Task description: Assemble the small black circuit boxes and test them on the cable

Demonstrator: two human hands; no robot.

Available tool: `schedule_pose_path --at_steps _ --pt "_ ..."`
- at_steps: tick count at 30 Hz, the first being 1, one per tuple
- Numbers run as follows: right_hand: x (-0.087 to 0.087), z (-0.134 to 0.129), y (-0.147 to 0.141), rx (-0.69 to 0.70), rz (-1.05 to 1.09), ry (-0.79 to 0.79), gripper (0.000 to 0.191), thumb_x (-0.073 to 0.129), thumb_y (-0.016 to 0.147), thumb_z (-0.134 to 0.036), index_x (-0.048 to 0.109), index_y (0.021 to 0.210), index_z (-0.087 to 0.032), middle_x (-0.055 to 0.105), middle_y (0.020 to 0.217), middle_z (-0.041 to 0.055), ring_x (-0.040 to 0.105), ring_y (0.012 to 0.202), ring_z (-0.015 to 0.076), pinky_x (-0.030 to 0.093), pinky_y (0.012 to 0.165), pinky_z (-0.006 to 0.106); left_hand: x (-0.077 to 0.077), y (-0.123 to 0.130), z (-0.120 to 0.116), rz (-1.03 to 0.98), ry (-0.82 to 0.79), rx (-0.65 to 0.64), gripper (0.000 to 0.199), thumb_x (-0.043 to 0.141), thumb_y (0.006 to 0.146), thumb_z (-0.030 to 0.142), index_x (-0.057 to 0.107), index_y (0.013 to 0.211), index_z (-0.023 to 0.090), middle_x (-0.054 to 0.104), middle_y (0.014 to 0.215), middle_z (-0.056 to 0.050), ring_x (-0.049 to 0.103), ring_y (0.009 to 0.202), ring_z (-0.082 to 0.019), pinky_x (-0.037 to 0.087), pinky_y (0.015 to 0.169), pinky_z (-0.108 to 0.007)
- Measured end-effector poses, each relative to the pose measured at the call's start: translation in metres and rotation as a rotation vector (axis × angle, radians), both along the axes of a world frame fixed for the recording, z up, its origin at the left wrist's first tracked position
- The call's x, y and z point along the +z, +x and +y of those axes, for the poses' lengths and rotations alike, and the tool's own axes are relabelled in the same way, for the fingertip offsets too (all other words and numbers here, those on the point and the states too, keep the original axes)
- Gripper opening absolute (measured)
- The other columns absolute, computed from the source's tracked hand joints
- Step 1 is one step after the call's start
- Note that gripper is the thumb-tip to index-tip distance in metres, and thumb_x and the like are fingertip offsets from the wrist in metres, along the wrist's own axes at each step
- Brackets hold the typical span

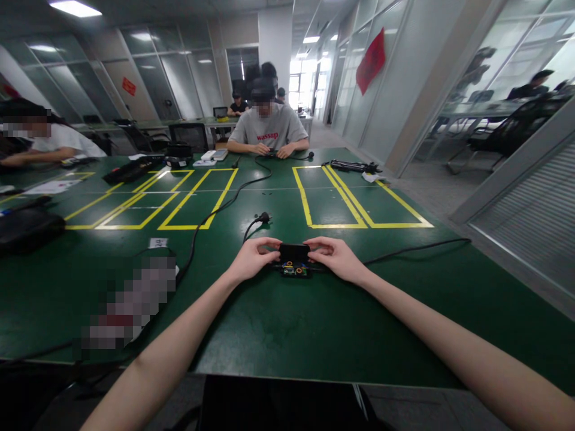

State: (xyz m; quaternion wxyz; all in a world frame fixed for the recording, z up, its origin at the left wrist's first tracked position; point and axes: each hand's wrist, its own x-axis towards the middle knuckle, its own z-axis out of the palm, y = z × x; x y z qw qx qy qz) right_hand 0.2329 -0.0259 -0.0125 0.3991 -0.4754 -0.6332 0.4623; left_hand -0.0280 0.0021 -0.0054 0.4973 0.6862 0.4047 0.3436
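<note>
Cover (294, 252), black, pinched at one end by the left hand (254, 258) and at the other by the right hand (336, 258), sits just beyond exposed circuitry (290, 269) over the bench (251, 335), seemingly being aligned or parted, calling next for level, gentle handling.

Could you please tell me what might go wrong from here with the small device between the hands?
The left hand and right hand pinch the black cover by its ends, close to the exposed circuit parts; a slip might knock or scratch them.

The black cable runs from by the right hand toward the table's right side; if it joins the device, which the hand partly hides, a snag could jerk everything.
</note>
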Motion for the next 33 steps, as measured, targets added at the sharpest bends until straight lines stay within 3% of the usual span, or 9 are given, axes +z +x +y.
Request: schedule_pose_path --at_steps 10,14,28,33 --pt "0.001 -0.001 0.003 0.043 0.016 -0.014 0.036 0.076 0.078 -0.031 0.074 0.112 -0.019 0.078 0.104 0.0073 0.077 0.082 0.02 0.063 0.079 0.034 0.003 0.001 -0.002 -0.025 -0.02 -0.012 0.029 0.075 0.08 0.021 0.073 0.108 0.013 0.077 0.088 -0.006 0.075 0.079 -0.019 0.061 0.073 -0.03" --pt "0.002 0.0 0.003 0.053 0.013 -0.016 0.037 0.077 0.076 -0.034 0.074 0.108 -0.017 0.078 0.095 0.0065 0.076 0.082 0.0208 0.062 0.078 0.034 0.005 0.002 -0.002 -0.051 -0.053 -0.008 0.026 0.073 0.078 0.014 0.073 0.104 0.012 0.077 0.087 -0.005 0.075 0.076 -0.017 0.061 0.071 -0.028" --pt "0.002 -0.002 0.005 0.04 0.109 -0.134 0.039 0.086 0.067 -0.038 0.075 0.098 -0.018 0.078 0.08 0.0037 0.076 0.079 0.0212 0.061 0.081 0.037 0.008 0.002 -0.003 -0.004 -0.076 0.0 0.024 0.072 0.078 0.015 0.074 0.101 0.014 0.076 0.075 -0.002 0.073 0.072 -0.016 0.059 0.075 -0.028" --pt "0.004 -0.003 0.008 0.093 0.071 -0.089 0.038 0.085 0.069 -0.041 0.075 0.097 -0.018 0.078 0.084 0.0045 0.074 0.08 0.0208 0.061 0.081 0.038 0.011 0.0 -0.004 -0.006 -0.075 -0.038 0.025 0.066 0.074 0.013 0.075 0.098 0.013 0.076 0.076 -0.002 0.072 0.072 -0.016 0.057 0.074 -0.027"
